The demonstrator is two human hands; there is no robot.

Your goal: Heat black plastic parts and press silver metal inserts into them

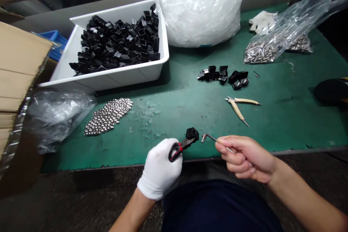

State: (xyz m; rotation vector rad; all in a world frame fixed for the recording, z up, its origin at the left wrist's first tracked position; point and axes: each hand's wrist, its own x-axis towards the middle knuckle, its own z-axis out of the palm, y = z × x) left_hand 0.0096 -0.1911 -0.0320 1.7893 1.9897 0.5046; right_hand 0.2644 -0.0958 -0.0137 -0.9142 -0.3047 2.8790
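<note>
My left hand (162, 166), in a white glove, is closed round red-and-black pliers (178, 150). The jaws of the pliers are at a black plastic part (192, 134) above the table's front edge. Bare and pinched shut, my right hand (246, 157) holds a thin metal rod (213, 139). At the rod's left tip is a small silver metal piece (203, 137), a little to the right of the black part and apart from it.
Cream-handled cutters (237, 108) lie on the green table (174, 107) beyond my right hand. Several black parts (212, 74) are behind them. Silver pieces (108, 116) and a white bin (127, 76) stand left. Plastic bags (201, 7) sit at the back.
</note>
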